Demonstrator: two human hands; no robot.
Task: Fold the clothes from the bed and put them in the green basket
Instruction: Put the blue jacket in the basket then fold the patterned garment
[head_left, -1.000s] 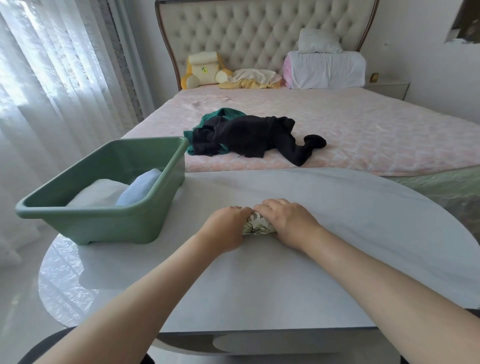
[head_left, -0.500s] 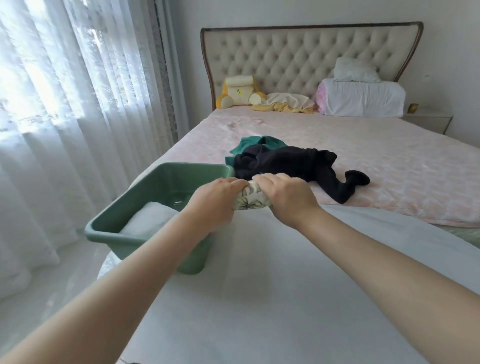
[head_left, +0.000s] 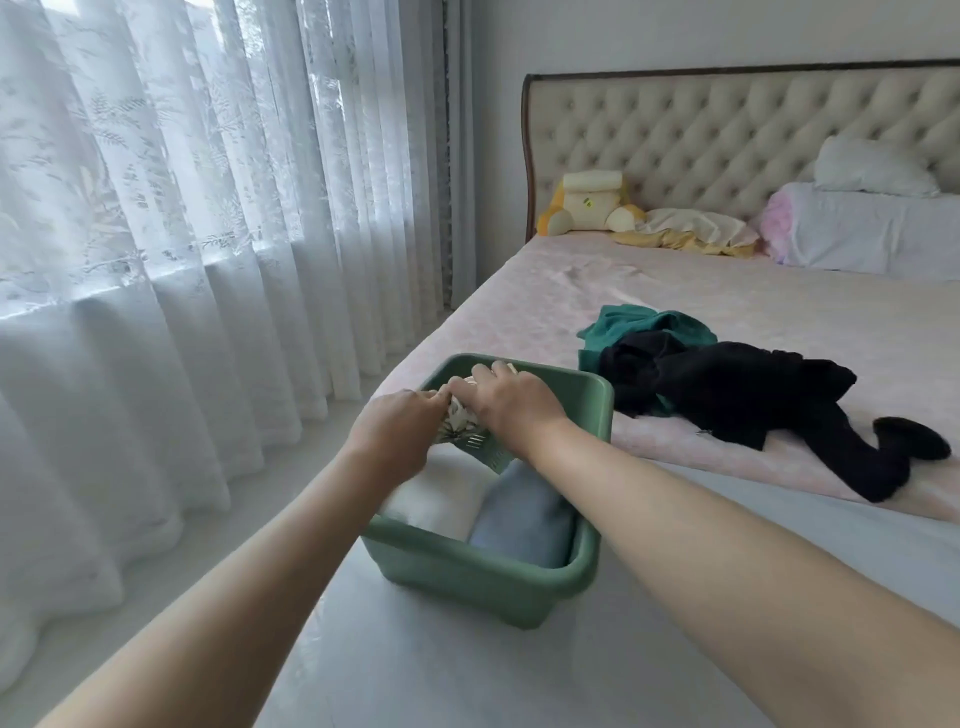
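Head view: both hands meet at centre frame, right over the green basket (head_left: 470, 579). The left hand (head_left: 395, 436) and the right hand (head_left: 511, 410) each curl their fingers round a small folded floral garment (head_left: 460, 418), gripping it between them. It sits within the basket's far half, though whether it touches the bottom cannot be told. The basket stands on the pale table (head_left: 467, 670), lower middle. Inside, a white folded piece (head_left: 441, 493) lies left of a blue folded piece (head_left: 524, 519). Right of centre, on the pink bed (head_left: 779, 306), a black garment (head_left: 727, 395) sprawls over a teal garment (head_left: 639, 327), both unfolded. Lace curtains (head_left: 182, 260) fill the left.
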